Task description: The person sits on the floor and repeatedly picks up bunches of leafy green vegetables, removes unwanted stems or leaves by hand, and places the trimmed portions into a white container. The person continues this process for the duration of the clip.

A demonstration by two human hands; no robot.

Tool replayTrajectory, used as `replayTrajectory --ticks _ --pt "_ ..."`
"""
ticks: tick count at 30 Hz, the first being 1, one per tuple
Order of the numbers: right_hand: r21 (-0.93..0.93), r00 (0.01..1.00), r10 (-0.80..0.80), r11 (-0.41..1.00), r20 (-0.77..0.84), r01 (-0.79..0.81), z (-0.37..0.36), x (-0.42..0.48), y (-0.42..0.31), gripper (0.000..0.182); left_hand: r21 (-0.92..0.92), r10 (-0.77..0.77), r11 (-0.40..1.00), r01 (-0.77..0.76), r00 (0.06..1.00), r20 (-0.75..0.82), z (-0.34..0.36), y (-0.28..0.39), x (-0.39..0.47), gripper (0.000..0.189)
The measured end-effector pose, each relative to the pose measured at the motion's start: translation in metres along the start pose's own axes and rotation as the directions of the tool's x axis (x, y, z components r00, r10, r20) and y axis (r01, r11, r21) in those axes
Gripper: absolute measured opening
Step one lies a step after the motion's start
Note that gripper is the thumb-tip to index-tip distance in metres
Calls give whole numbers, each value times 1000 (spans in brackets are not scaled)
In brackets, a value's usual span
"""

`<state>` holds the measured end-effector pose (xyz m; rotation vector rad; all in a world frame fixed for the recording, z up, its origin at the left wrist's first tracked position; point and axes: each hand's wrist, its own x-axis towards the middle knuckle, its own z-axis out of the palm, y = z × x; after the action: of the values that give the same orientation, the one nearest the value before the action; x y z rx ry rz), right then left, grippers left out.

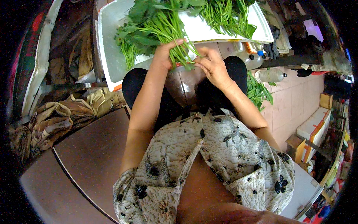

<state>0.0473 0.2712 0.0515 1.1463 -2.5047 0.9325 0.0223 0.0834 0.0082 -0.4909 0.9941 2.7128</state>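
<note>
My left hand [167, 53] is wrapped around a bunch of leafy green vegetable stems [170, 33], its thumb across them. The leaves spread toward the upper left, and the stem ends point toward me. At those ends is my right hand [211, 65], slightly blurred, with thumb and fingers pinched together on the stem tips. Both hands are above my knees, at the near edge of a white foam box [112, 64]. Inside the box, more greens [130, 54] lie at the left and another pile of stems [229, 19] at the right.
Loose leaves [258, 92] lie on the tiled floor [296, 92] right of my knee, beside a clear plastic bottle [270, 76]. More bottles [251, 61] stand near the box. Crumpled brown cloth or bags [53, 117] are at the left. A taped foam box [314, 126] is at the far right.
</note>
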Motion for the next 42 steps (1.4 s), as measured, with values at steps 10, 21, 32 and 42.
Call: replayTrajectory --ticks 10,21,32,42 --pt "-335 950 310 901 48 -277 -88 -69 25 18 -105 93 990 -99 994 -65 -20 23 2 21" --pt "35 963 268 963 -7 -267 -26 -15 4 31 12 31 999 -31 999 6 16 1 -10 27" --pt "796 748 662 474 -40 -376 23 55 23 22 -253 74 967 -23 978 196 -1 -7 -6 26" --pt "241 902 318 937 -291 -252 50 40 -2 10 -151 55 988 -38 992 110 3 -12 -11 36"
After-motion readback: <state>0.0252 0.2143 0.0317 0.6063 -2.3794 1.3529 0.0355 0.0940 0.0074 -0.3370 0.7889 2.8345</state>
